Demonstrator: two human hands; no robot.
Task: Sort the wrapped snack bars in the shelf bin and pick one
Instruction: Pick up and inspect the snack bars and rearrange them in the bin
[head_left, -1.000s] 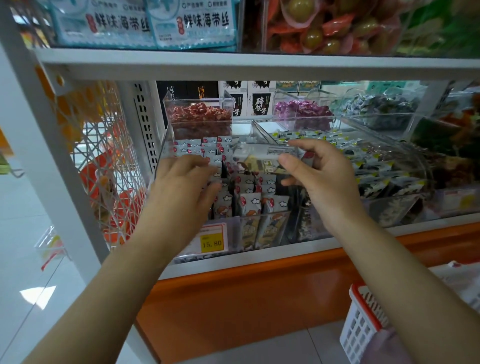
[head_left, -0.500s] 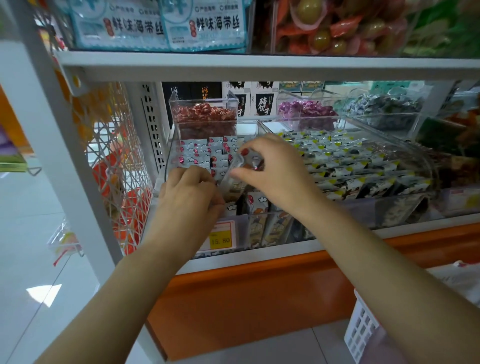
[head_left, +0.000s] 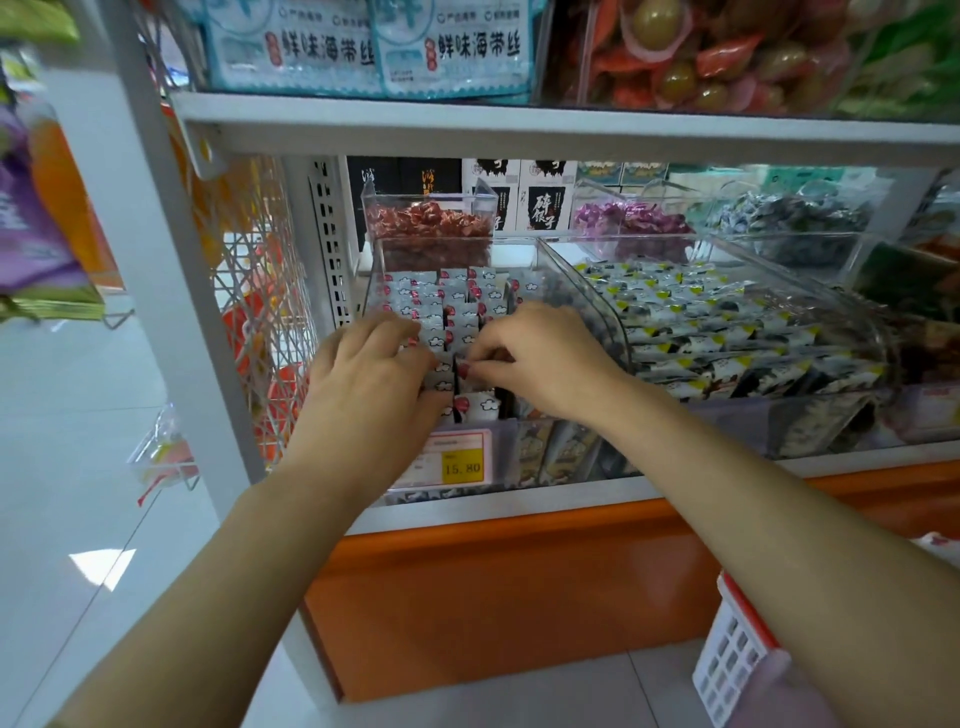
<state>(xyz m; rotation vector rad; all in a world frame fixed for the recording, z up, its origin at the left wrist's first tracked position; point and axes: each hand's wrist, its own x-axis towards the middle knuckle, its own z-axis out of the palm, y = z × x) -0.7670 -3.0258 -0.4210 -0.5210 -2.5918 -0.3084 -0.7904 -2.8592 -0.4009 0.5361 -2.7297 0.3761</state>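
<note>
Rows of small grey-white wrapped snack bars (head_left: 457, 296) with red marks stand on edge in a clear shelf bin (head_left: 375, 270). My left hand (head_left: 371, 376) lies on the left rows, fingers spread flat over the wrappers. Close beside it on the right, my right hand (head_left: 543, 358) reaches into the middle of the bin. Its thumb and fingertips pinch the top of one snack bar (head_left: 470, 382). The bars under both hands are hidden.
A yellow price tag (head_left: 462, 466) sits on the bin's front. A second clear bin (head_left: 587, 291) of black-and-yellow wrapped bars adjoins on the right. Red candy (head_left: 431, 223) and purple candy (head_left: 628, 221) tubs stand behind. A white basket (head_left: 727, 654) hangs at lower right.
My right hand came left and down from above the bin into the rows and now pinches a bar. My left hand stayed on the left rows, shifting slightly forward.
</note>
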